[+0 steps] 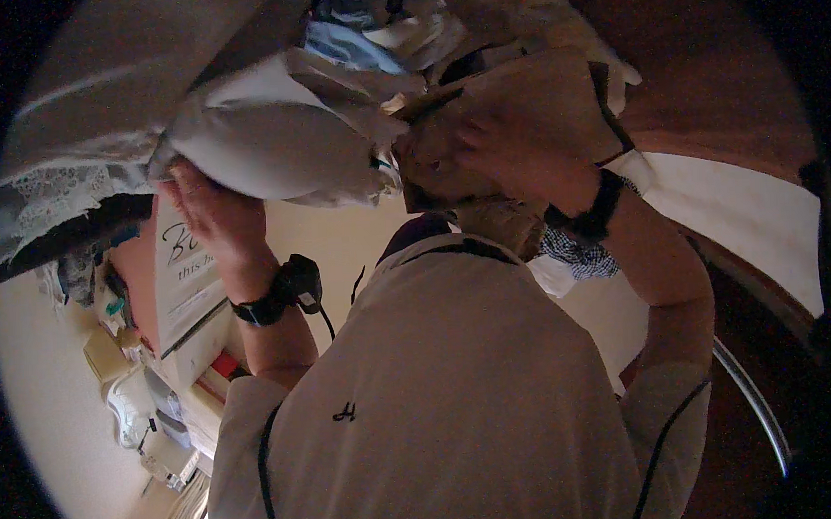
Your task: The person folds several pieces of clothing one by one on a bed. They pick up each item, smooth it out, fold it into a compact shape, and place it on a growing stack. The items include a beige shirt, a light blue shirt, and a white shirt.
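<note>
My left hand point(215, 215), with a dark watch band at its wrist, is raised at the left. Its fingertips meet the gathered lower edge of a large pale cloth point(274, 151); part of the fingers is hidden by the folds. My right hand point(483, 144), also with a dark wristband, lies against a brown, dark-edged item point(540, 97), whose material I cannot make out. Shadow hides how its fingers grip. Between and above my hands is a heap of crumpled fabrics, with a light blue cloth point(353, 45) near the top.
A sign point(190, 281) bearing writing stands beyond my left forearm. White lace point(63, 196) hangs at the far left. A white shoe point(129, 407) is at lower left. A black-and-white patterned cloth point(580, 254) lies by my right wrist, and a curved metal bar point(753, 392) is at right.
</note>
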`<state>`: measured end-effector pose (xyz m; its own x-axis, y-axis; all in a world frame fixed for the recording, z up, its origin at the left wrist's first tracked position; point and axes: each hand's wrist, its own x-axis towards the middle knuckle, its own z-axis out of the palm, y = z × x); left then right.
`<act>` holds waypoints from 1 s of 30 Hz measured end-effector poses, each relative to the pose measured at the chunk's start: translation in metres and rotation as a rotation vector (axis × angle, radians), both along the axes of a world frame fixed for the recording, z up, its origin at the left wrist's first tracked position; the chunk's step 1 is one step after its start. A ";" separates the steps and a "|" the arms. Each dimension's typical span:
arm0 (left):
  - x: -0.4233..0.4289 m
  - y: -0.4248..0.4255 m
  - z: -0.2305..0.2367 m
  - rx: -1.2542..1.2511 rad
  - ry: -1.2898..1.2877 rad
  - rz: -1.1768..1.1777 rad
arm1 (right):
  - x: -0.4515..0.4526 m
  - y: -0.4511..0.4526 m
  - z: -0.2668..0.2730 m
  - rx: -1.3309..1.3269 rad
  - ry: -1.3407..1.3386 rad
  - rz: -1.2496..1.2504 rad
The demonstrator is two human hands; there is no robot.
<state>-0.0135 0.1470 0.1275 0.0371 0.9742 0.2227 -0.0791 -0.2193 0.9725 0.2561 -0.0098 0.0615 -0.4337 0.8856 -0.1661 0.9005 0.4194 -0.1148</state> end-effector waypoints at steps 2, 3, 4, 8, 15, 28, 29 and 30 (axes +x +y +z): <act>-0.002 -0.003 0.005 -0.063 -0.241 0.170 | 0.004 -0.005 -0.009 0.038 0.006 0.000; -0.001 -0.005 0.008 -0.007 -0.232 0.192 | 0.009 -0.009 -0.017 0.059 0.010 -0.009; 0.001 -0.007 0.012 0.053 -0.203 0.206 | 0.015 -0.012 -0.026 0.072 0.016 -0.019; 0.026 -0.009 0.021 0.387 0.107 0.266 | 0.041 -0.022 -0.060 0.231 0.089 -0.127; 0.080 -0.023 0.018 -0.037 -0.459 -0.200 | 0.115 -0.038 -0.043 0.140 -0.110 -0.446; 0.097 -0.024 -0.157 0.784 1.253 -0.420 | 0.154 -0.070 -0.050 0.367 2.091 -1.158; 0.099 -0.027 -0.159 0.691 1.227 -0.376 | 0.153 -0.070 -0.050 0.361 2.065 -1.165; 0.102 -0.030 -0.159 0.665 1.180 -0.324 | 0.152 -0.069 -0.051 0.371 2.049 -1.134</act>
